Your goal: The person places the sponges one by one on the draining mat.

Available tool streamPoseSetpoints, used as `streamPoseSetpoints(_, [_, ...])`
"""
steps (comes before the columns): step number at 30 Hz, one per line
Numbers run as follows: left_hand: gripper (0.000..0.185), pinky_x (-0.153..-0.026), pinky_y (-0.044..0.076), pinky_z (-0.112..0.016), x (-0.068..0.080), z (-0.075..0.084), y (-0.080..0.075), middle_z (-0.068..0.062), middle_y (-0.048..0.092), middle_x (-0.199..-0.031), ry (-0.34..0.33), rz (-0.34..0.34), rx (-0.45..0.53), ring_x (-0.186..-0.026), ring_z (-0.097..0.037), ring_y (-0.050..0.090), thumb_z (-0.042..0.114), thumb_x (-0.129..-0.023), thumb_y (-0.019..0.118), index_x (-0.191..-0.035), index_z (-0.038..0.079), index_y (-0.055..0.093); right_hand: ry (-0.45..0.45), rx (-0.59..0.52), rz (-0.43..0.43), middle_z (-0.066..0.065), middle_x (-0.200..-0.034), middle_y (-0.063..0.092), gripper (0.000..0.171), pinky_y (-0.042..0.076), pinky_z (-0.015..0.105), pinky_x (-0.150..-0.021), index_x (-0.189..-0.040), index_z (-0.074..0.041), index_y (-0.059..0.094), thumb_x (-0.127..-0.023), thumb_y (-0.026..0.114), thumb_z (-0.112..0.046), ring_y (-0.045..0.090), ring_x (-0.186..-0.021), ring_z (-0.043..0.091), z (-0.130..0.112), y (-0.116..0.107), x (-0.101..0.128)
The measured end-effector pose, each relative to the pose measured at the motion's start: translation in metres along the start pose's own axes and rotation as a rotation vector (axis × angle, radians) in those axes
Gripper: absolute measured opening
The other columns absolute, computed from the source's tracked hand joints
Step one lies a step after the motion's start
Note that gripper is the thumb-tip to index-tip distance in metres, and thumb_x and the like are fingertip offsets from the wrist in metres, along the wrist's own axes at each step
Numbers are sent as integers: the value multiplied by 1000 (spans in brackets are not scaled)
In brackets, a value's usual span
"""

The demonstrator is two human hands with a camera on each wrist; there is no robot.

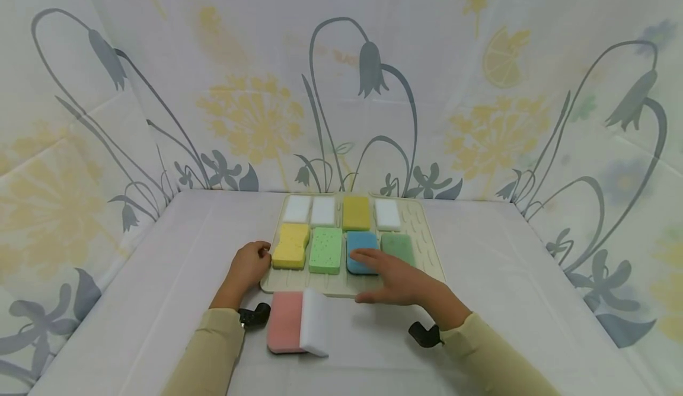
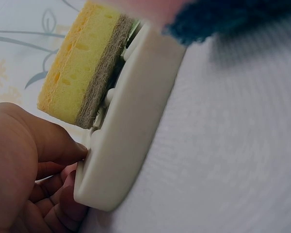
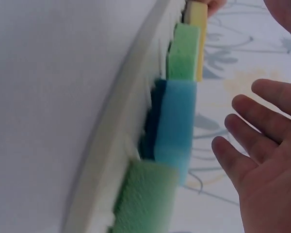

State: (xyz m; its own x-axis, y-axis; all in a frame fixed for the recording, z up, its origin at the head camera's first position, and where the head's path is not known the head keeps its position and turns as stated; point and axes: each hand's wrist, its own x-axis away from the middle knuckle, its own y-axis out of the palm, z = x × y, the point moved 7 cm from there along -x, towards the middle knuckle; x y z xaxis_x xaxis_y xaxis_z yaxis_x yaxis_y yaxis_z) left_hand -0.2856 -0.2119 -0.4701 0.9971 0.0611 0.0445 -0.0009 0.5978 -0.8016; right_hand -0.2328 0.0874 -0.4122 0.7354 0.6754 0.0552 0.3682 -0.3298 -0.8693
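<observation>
Clearly the right hand (image 1: 397,280) hovered flat, fingers straight, over the blue rectangular sponge (image 1: 361,251) — not gripping it. The left hand (image 1: 246,267) pinched the near-left corner of the cream ribbed plastic tray (image 1: 427,236). Eight sponges filled it; a pink-and-white foam sponge (image 1: 297,321) lay outside, just before its near edge.

Head view looks down from afar; wrist views (close, sideways) share the tray (image 1: 427,248).

no text, label, brand, number or sign can be read anywhere: the sponges (image 1: 290,246) by the fingers, the tray (image 1: 427,239) under them and the flowered cloth backdrop (image 1: 480,88) bear no writing.
</observation>
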Motion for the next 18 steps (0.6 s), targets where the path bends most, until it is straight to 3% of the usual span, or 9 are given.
streamPoseSetpoints(10, [41, -84, 47, -44, 0, 0, 1, -16, 64, -109, -2, -10, 0, -96, -27, 58, 14, -94, 46, -128, -4, 58, -57, -43, -75, -2, -158, 30, 92, 36, 49, -110, -155, -26, 26, -80, 61, -67, 32, -144, 24, -19, 30, -2])
streamPoseSetpoints(18, [41, -85, 47, -45, 0, 1, 0, -17, 64, -111, -4, -13, -4, -98, -28, 59, 14, -94, 46, -129, -4, 58, -123, -136, -156, -2, -160, 24, 98, 34, 47, -112, -156, -24, 20, -79, 66, -63, 27, -147, 21, -39, 47, -7])
